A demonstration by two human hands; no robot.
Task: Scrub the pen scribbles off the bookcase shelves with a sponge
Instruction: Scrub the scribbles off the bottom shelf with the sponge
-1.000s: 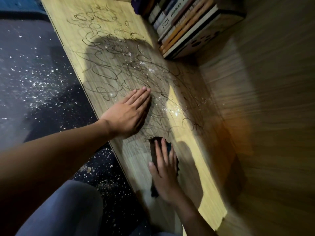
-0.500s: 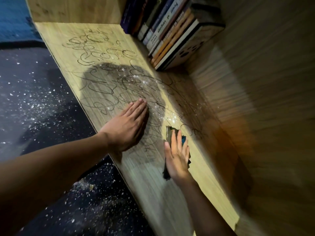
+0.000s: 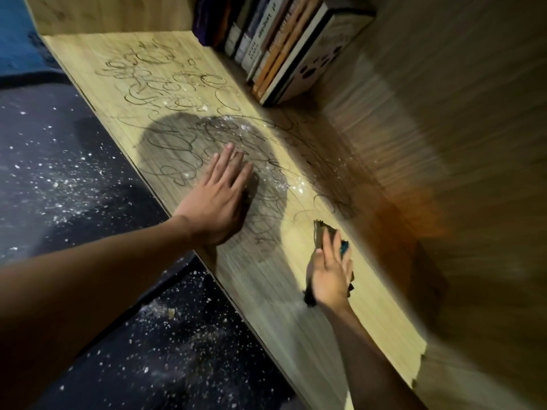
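The sponge (image 3: 321,236), dark with a bit of blue showing, lies flat on the wooden shelf (image 3: 370,309) toward its near end, just short of the nearest loops of the pen scribbles (image 3: 183,93). The right hand (image 3: 330,273) presses down on it with fingers stretched out straight along its top; motion blur makes it hard to say whether the thumb hooks round the sponge's edge. The scribbles run in black curls across most of the shelf from the sponge to the far end, with white flecks scattered among them. The left hand (image 3: 217,199) rests palm down on the scribbled part, fingers straight and together, well apart from the right hand and nearer the shelf's front edge. A round shadow falls over the shelf around that hand. At the far end a row of books (image 3: 275,45) stands leaning against the back panel (image 3: 444,113). Below the shelf's front edge lies a dark floor (image 3: 74,187) speckled with white crumbs.
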